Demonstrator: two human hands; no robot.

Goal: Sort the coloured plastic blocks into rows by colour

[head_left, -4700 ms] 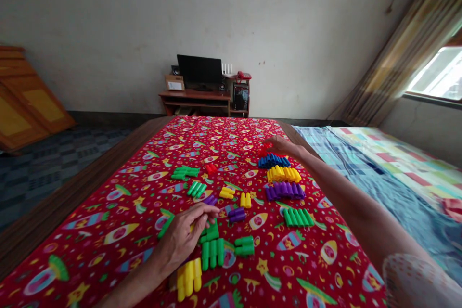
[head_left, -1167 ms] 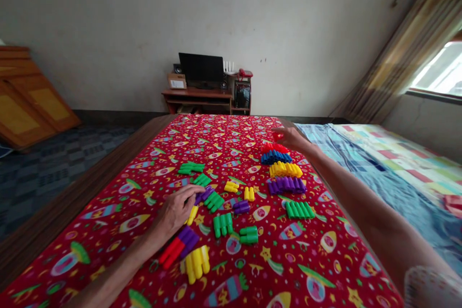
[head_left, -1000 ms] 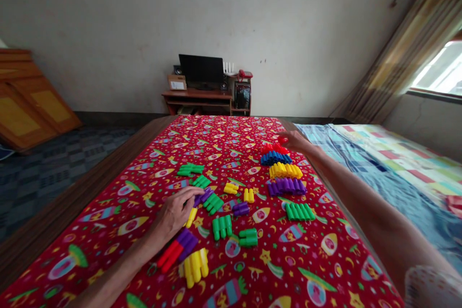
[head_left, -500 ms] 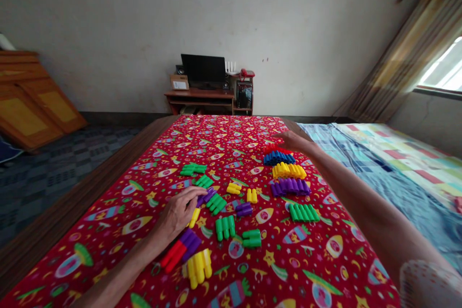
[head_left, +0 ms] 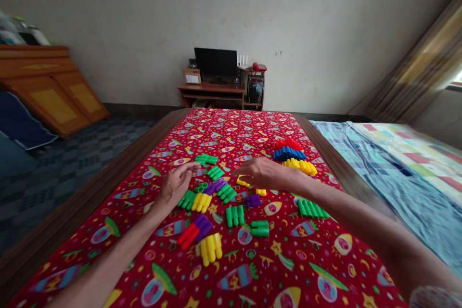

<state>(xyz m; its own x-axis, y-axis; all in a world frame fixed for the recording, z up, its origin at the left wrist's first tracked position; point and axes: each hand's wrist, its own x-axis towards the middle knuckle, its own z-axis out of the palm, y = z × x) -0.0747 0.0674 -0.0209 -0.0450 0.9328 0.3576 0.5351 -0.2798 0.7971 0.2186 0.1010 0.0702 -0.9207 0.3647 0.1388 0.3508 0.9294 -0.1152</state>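
Observation:
Bullet-shaped plastic toy blocks lie in small joined groups on a red cloth. My left hand [head_left: 176, 184] hovers open at the left of them, holding nothing, its fingers pointing right near a green group [head_left: 206, 160] and another green group [head_left: 215, 173]. Below its fingertips are a purple group [head_left: 215, 186] and a yellow group [head_left: 201, 202]. My right hand [head_left: 258, 172] reaches across with fingers apart, over yellow blocks [head_left: 243, 181]; whether it touches them I cannot tell. Beneath its wrist, more yellow blocks [head_left: 261, 192] and a purple group [head_left: 253, 200] show.
Red [head_left: 288, 144], blue [head_left: 289, 154], yellow [head_left: 300, 167] and green [head_left: 313, 209] rows line the right side. Nearer me lie green [head_left: 235, 216], red-and-purple [head_left: 195, 231] and yellow [head_left: 210, 249] groups. A bed [head_left: 361, 168] adjoins the table on the right.
My right hand has come from the red row at the far right to the middle blocks. My left hand has lifted off the purple blocks and drawn back. The view has turned left.

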